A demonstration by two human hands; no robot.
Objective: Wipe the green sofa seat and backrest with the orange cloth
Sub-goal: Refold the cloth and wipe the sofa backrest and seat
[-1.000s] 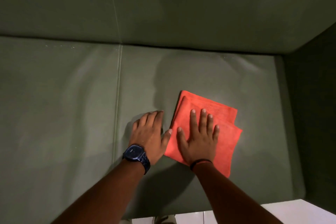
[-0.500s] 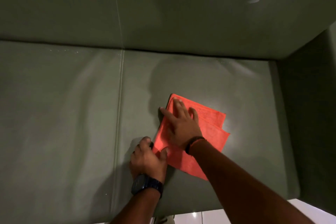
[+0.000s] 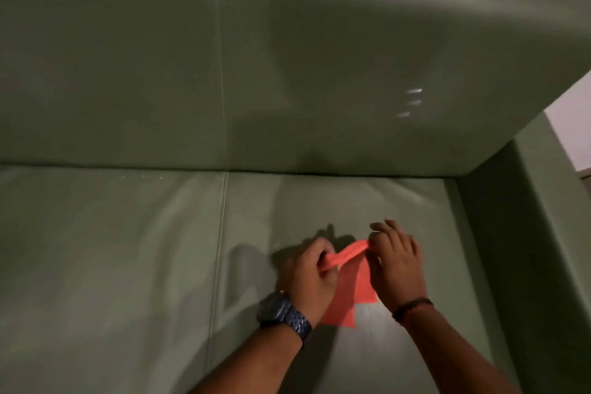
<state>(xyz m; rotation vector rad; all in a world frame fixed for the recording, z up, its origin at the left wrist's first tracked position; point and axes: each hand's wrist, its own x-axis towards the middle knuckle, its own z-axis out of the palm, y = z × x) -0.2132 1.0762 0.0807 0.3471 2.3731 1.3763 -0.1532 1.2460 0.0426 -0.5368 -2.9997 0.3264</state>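
The orange cloth (image 3: 350, 285) is lifted off the green sofa seat (image 3: 112, 249), held up between both hands with its lower part hanging down. My left hand (image 3: 308, 272), with a dark watch on the wrist, pinches the cloth's upper left end. My right hand (image 3: 395, 262), with a thin wristband, grips the upper right end. The cloth's top edge is bunched between them. Above the seat rises the green backrest (image 3: 287, 57), with a vertical seam left of centre.
The sofa's right armrest (image 3: 537, 233) stands close to my right hand. A seam (image 3: 220, 249) splits the seat into two cushions. A pale wall (image 3: 569, 118) shows beyond the top right corner.
The cloth lay flat on the seat under my right palm; both hands have since gathered it and lifted it. The view has tilted up, showing more backrest.
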